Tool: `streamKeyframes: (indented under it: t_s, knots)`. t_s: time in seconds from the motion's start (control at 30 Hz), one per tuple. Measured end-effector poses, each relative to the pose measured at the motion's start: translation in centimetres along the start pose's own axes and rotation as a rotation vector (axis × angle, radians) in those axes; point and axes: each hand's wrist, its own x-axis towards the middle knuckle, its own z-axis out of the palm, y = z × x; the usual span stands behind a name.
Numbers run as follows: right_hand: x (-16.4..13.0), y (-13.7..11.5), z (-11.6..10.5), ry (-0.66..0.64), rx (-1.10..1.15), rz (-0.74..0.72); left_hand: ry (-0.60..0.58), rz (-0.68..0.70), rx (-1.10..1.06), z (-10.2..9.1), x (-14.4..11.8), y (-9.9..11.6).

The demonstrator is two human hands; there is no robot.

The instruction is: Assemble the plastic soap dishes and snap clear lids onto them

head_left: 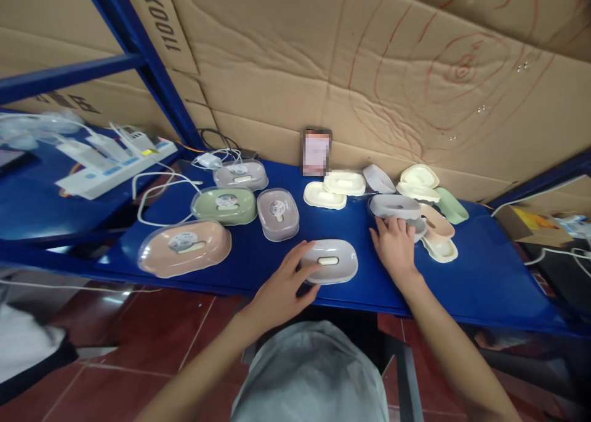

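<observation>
I see one dish (pixel 339 250) near the front edge of the table (pixel 332 222), the left hand (pixel 293 280) at its left end. Four other dishes (pixel 224 208) sit to its left; to its right, at the right hand (pixel 396 243), a cluster of pieces (pixel 394 205). Cardboard (pixel 277 71) stands behind them all.

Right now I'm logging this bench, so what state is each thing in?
Grey oval dish: cream piece at its middle
Left hand: fingers at that dish's left end
Right hand: fingers at a grey shell
Green dish: covered, labelled
Peach dish: covered, labelled
Near mauve dish: covered, labelled
Far mauve dish: covered, labelled
Cream trays: loose, some overlapping
Power strip: adapters plugged in
White cable: loosely looped
Dark-framed panel: upright
</observation>
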Motion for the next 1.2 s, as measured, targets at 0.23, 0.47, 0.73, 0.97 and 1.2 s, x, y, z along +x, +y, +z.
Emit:
streamKeyframes:
  t_s: [0.23,0.47,0.73,0.97,1.2]
  knots:
    - [2.8,1.6,-0.1,0.018,0.301,0.045,-0.005,-0.012,0.000,-0.1,0.0,0.1]
    - [3.8,2.6,-2.8,0.094,0.889,0.150,0.006,0.003,0.005,0.2,0.0,-0.2]
    - [-1.7,-1.2,-2.2,-0.043,1.766,0.574,0.029,0.025,0.009,0.3,0.0,-0.2]
    - [-8.8,-0.8,-2.4,0.158,1.263,0.544,0.024,0.028,-0.007,0.1,0.0,-0.1]
    - [-13.1,1.3,-2.0,0.143,0.195,0.237,-0.025,-0.011,-0.055,0.1,-0.2,-0.2]
